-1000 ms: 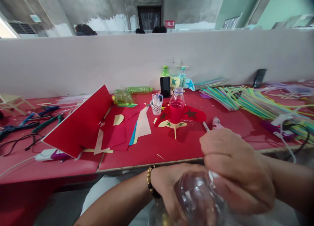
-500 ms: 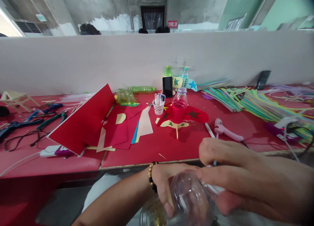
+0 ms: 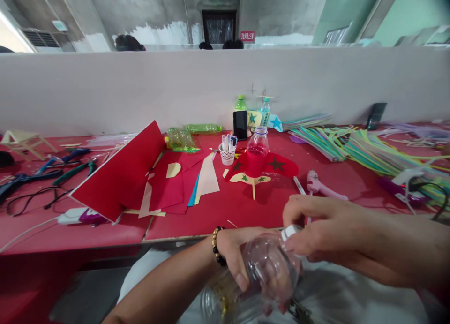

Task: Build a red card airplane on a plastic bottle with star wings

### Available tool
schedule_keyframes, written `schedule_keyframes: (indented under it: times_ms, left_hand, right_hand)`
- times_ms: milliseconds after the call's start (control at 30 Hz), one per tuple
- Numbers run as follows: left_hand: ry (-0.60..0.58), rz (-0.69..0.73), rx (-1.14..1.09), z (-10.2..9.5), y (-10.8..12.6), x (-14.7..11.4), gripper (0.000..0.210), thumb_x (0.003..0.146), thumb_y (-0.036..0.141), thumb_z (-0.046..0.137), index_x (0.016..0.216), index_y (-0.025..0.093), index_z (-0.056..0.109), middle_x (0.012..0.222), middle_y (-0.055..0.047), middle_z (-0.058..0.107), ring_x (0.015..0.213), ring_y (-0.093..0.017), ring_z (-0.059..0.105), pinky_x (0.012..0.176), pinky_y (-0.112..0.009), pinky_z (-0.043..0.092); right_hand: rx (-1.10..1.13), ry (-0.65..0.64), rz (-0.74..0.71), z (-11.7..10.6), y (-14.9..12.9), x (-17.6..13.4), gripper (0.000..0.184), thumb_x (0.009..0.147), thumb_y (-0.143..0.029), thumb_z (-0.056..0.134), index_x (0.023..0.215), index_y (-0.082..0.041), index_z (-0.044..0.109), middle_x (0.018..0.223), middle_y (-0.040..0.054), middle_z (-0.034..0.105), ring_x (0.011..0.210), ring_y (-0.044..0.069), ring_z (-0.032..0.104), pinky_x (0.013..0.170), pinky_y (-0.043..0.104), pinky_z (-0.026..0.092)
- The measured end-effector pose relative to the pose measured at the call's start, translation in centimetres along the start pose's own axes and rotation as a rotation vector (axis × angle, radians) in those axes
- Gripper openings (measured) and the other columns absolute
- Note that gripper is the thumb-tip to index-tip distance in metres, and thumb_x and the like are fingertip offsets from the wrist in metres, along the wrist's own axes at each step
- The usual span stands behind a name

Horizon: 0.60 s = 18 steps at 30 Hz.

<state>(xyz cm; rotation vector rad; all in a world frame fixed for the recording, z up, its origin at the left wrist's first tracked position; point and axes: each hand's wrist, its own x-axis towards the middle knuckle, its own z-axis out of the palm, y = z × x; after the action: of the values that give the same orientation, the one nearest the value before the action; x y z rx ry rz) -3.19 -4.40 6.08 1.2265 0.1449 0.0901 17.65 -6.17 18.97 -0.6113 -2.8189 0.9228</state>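
Note:
Low in front of me, above my lap, my left hand (image 3: 234, 258) is wrapped round a clear plastic bottle (image 3: 265, 260). The bottle lies tilted, its neck end toward the upper right. A white bottle cap (image 3: 291, 232) shows at that end, and the fingers of my right hand (image 3: 323, 232) are closed on it. Whether the cap is still seated on the neck cannot be made out. Beyond my hands on the table stands a bottle craft (image 3: 256, 162) with red paper round it, red wings with dark stars and a cream tail piece.
A pink glue gun (image 3: 323, 185) and a white pen (image 3: 299, 185) lie beyond my right hand. A red board (image 3: 119, 174) leans at the left by paper scraps (image 3: 207, 178). A pen cup (image 3: 227, 154), a phone (image 3: 240, 124), green bottles (image 3: 202, 127) and coloured strips (image 3: 323, 141) lie farther back.
My right hand has shifted slightly and turned at the bottle's neck, so the white cap now shows between its fingers. The left hand keeps its hold on the bottle, which has barely moved.

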Motion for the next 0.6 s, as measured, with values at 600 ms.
schedule_keyframes:
  times_ms: [600]
  left_hand:
    - [-0.31, 0.103, -0.355, -3.3, -2.6, 1.0, 0.104, 0.036, 0.007, 0.081, 0.132, 0.017, 0.041, 0.089, -0.01, 0.07, 0.079, -0.034, 0.07, 0.072, -0.048, 0.055]
  right_hand:
    - [-0.036, 0.182, 0.149, -0.3, 1.0, 0.6, 0.043, 0.08, -0.036, 0.071, 0.12, -0.024, 0.06, 0.109, 0.0067, 0.066, 0.096, 0.02, 0.063, 0.074, 0.028, 0.051]
